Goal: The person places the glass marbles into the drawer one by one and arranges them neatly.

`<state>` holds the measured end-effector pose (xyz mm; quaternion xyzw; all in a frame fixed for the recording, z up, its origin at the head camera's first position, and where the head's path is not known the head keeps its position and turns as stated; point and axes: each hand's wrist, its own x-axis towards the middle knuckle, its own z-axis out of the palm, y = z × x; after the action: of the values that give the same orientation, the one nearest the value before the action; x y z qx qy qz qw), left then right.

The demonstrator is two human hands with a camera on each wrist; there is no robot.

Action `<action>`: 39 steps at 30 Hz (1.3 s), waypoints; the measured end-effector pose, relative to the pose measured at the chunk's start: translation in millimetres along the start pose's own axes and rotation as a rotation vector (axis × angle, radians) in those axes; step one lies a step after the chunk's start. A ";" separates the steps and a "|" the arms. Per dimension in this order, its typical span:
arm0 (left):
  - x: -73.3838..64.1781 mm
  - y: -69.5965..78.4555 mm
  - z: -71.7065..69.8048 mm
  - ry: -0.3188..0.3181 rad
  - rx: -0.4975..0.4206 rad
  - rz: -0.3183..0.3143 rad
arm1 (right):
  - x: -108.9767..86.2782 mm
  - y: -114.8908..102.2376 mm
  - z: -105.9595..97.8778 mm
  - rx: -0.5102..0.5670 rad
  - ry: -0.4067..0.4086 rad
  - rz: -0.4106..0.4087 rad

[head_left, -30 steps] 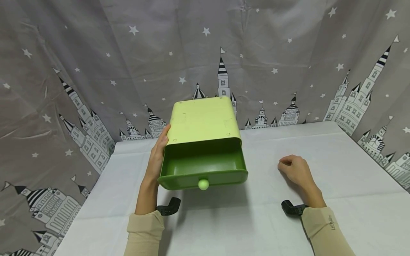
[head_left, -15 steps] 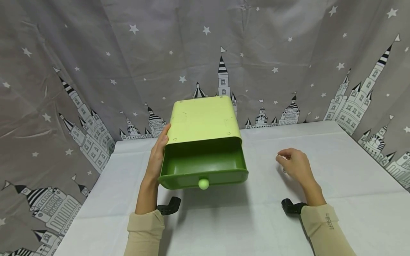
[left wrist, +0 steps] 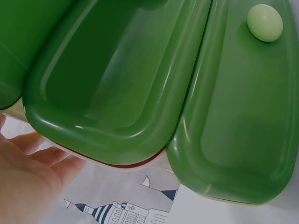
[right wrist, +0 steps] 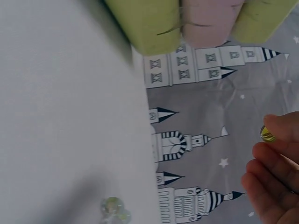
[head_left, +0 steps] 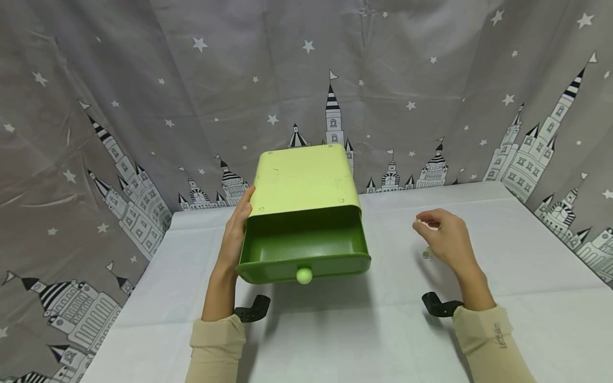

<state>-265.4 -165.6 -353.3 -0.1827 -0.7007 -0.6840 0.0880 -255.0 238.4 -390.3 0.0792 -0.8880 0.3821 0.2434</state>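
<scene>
A small drawer unit [head_left: 306,181] with a pale yellow-green top stands in the middle of the table. Its top green drawer [head_left: 304,268], with a round pale green knob [head_left: 304,275], is pulled out, and nothing shows inside. My left hand [head_left: 234,234] lies along the unit's left side, its fingers [left wrist: 70,168] extended against the casing. To the right of the unit, my right hand [head_left: 445,236] is raised over the table, pinching a glass marble [right wrist: 267,134] with a yellow swirl between thumb and fingertips. Clear marbles [right wrist: 112,205] lie on the cloth below that hand.
White cloth covers the table [head_left: 325,340]. Behind it hangs a grey curtain [head_left: 383,64] printed with castles and stars. The right wrist view shows the unit's pink middle tier [right wrist: 205,21] between two yellow-green ones.
My right hand has risen from the cloth and moved slightly away from me with the marble, uncovering the marbles beneath. My left hand and the drawer unit have stayed put.
</scene>
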 end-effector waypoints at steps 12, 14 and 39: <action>-0.2 -1.4 -0.5 -0.001 0.001 0.012 | 0.5 -21.3 -11.4 0.021 0.053 -0.061; -0.1 -1.3 -0.6 0.000 0.002 0.013 | 0.5 -24.0 -11.8 0.026 0.058 -0.071; -0.4 -1.1 0.5 -0.003 0.002 0.017 | -19.4 -104.8 11.5 0.473 0.054 -0.288</action>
<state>-265.4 -165.2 -354.4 -0.1893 -0.7001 -0.6822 0.0930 -208.2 156.4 -339.6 0.2488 -0.7469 0.5424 0.2933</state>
